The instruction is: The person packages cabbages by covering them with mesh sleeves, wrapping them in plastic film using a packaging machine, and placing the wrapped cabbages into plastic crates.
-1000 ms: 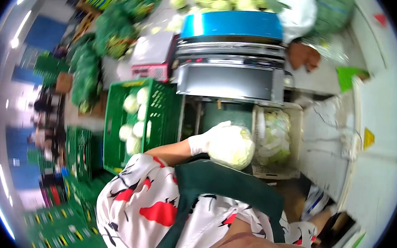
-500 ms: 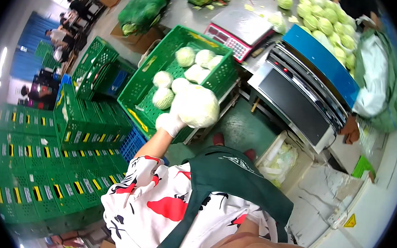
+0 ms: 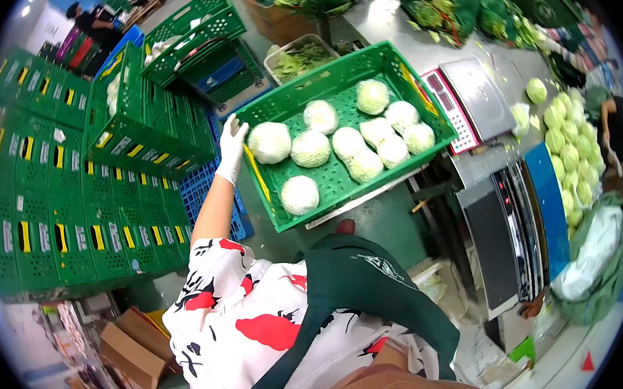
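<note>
My left hand (image 3: 232, 149), in a white glove, is at the left end of a green plastic crate (image 3: 339, 217), its fingers bent over the rim. Inside the crate lie several pale round cabbages, some with a white net-like covering. One cabbage (image 3: 269, 142) sits just inside the rim beside my fingers. Another cabbage (image 3: 300, 195) lies in the near left corner. My right hand is out of sight.
A digital scale (image 3: 469, 104) stands right of the crate. Beyond it are a wrapping machine (image 3: 496, 243) and heaped green cabbages (image 3: 571, 151). Stacked green crates (image 3: 64, 213) fill the left side. A cardboard box (image 3: 134, 348) is at lower left.
The large cabbage in my left hand has been let go, and more cabbages show in the crate. My hand has moved left to the crate's end. The view has turned left.
</note>
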`<state>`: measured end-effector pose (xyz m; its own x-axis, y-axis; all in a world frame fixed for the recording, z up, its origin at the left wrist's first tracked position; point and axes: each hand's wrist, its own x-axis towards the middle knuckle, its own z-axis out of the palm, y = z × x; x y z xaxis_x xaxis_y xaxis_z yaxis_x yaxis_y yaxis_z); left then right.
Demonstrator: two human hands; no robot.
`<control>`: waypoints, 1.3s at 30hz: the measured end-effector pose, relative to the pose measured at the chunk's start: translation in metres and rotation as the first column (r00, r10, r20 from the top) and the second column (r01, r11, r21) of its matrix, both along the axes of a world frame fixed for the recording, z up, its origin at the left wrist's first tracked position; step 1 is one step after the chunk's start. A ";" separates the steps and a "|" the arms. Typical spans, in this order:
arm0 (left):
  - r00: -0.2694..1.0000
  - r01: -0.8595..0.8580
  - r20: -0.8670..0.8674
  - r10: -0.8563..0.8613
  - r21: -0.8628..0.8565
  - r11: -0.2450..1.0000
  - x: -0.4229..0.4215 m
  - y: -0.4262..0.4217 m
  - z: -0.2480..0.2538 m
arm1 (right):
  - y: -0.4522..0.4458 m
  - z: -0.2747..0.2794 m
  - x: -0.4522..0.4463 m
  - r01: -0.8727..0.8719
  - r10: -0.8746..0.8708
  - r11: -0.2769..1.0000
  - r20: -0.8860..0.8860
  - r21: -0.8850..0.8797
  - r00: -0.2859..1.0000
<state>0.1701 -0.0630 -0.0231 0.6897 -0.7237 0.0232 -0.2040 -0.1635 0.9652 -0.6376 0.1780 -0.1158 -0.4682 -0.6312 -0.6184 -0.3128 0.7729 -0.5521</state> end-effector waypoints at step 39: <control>0.777 -0.305 -0.488 0.399 0.263 0.915 -0.078 0.077 0.028 | -0.671 0.040 0.353 -0.687 0.719 0.695 0.238 -0.213 0.653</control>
<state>0.0922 0.0140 0.0051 0.7689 -0.3888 -0.5076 0.4237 -0.2848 0.8599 -0.2844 -0.4934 -0.0756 0.3246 -0.7601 -0.5629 -0.5592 0.3257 -0.7624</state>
